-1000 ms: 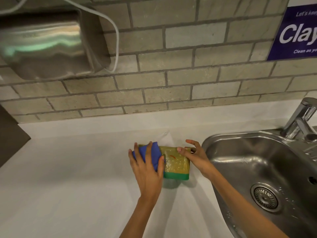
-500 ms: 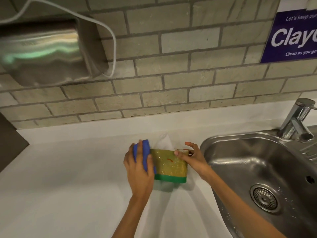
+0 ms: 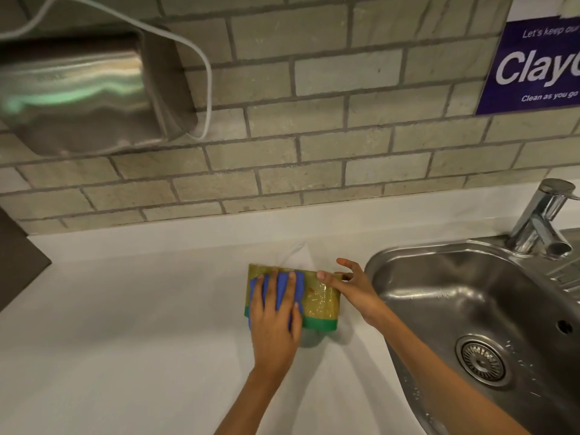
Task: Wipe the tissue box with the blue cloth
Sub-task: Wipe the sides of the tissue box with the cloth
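The tissue box [image 3: 321,304] is yellow-gold with a green bottom band and stands on the white counter [image 3: 125,340], a white tissue [image 3: 296,255] sticking up from its top. My left hand [image 3: 273,324] lies flat on the box's near face, pressing the blue cloth [image 3: 284,285] against it. The cloth shows between and beyond my fingers. My right hand [image 3: 351,290] steadies the box at its top right corner, thumb on the near face and fingers spread.
A steel sink [image 3: 470,309] with a drain [image 3: 481,361] lies right of the box, with a chrome tap [image 3: 539,221] behind it. A brick wall carries a steel hand dryer [image 3: 84,92] at upper left and a purple sign [image 3: 536,64] at upper right.
My left hand has slid the blue cloth from the box's left end onto its near face. My right hand stays at the top right corner.
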A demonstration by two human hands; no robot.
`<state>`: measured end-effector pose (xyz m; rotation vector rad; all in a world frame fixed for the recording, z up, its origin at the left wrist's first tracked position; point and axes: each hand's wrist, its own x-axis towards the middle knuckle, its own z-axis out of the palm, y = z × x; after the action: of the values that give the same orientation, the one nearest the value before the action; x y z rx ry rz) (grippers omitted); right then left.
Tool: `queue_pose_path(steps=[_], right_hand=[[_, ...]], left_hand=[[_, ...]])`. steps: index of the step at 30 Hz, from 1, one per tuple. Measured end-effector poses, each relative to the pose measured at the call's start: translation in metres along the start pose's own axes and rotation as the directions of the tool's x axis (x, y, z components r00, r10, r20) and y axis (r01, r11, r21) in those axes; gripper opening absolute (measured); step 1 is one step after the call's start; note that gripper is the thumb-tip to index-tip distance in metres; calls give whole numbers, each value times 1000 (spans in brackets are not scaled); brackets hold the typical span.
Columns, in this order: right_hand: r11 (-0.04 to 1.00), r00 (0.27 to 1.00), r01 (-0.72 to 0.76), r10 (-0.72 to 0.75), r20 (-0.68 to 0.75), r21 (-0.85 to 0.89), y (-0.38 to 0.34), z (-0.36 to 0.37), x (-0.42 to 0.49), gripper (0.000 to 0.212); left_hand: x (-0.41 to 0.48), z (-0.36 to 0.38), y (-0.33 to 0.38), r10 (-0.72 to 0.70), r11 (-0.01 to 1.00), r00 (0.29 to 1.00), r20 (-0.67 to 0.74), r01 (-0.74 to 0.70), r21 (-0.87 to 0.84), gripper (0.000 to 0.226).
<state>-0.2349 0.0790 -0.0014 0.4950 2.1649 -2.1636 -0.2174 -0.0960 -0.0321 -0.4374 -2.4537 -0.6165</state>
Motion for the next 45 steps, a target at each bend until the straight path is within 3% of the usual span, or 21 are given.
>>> queue_pose_path(steps=[1,3,8,9,12,14,16,20,21,22,24,26,27,33,36,37,38,40,42,44,45], right_hand=[[1000,1000,-5,5,0,-3,0,0,0,80],[1000,1000,-13,13,0,-6,-1,0,0,81],[1000,1000,-16,16,14,-22,0,-3,-1,82],[1000,1000,-15,15,14,-23,-1,-2,-1,83],[999,999,-26,26,20,-35,0,2,-3,84],[999,1000,-26,27,13,-22,-2,2,-2,83],[999,1000,-30,30,8,-23,-3,0,-3,82],[997,999,-30,31,12,-66,-5,0,-4,83],[998,999,-31,32,15,-58,-5,0,-4,83],[998,999,-32,33,17,-50,-6,0,-4,83],[998,999,-36,37,18,-47,-6,0,-5,85],[998,999,-40,40,12,-53,-6,1,-6,86],[998,999,-41,41,7,-50,-6,1,-6,85],[999,999,-42,41,-19,-29,-8,4,-7,82],[999,999,-41,41,-7,-30,-8,2,-8,84],[999,999,-37,37,-11,-32,-9,2,-9,84],[999,999,-31,30,-16,-33,-9,2,-9,84],[999,1000,-20,19,-25,-32,-10,6,-11,84],[999,999,-1,-1,-43,-33,-9,11,-12,85],[1000,997,13,-14,-77,-14,-7,15,-13,86],[1000,995,18,-19,-94,-7,-7,16,-14,86]], left_hand=[[3,1,14,-72,997,997,7,72,-14,40],[1,3,35,-70,997,995,72,72,-37,46],[-28,4,1,260,965,963,73,-262,22,44],[-28,2,-6,248,968,968,46,-249,22,44],[-16,2,-3,-28,1000,999,-31,27,-7,43],[-10,7,19,-123,991,992,-34,122,-53,43],[-13,11,36,-59,996,998,0,59,-65,46],[-28,10,8,315,949,948,53,-314,-25,48],[-27,8,-3,337,941,941,36,-337,-18,47],[-24,6,-12,283,959,959,2,-283,-26,45],[-12,3,-20,-9,994,998,-64,2,-111,43],[2,2,-15,-275,948,957,-92,255,-188,46],[6,3,-8,-304,941,948,-95,283,-188,47],[-31,19,43,32,987,999,-17,-35,-158,47],[-33,22,17,386,922,922,-14,-386,-37,62],[-29,21,7,405,914,914,-3,-405,-11,64],[-25,19,0,344,939,939,-9,-344,-22,60],[-17,14,-6,57,990,997,-55,-63,-123,51],[-7,15,-2,-238,943,971,-28,225,-244,48],[-1,15,13,-350,906,937,9,340,-253,49],[-1,14,21,-324,916,946,22,320,-241,50]])
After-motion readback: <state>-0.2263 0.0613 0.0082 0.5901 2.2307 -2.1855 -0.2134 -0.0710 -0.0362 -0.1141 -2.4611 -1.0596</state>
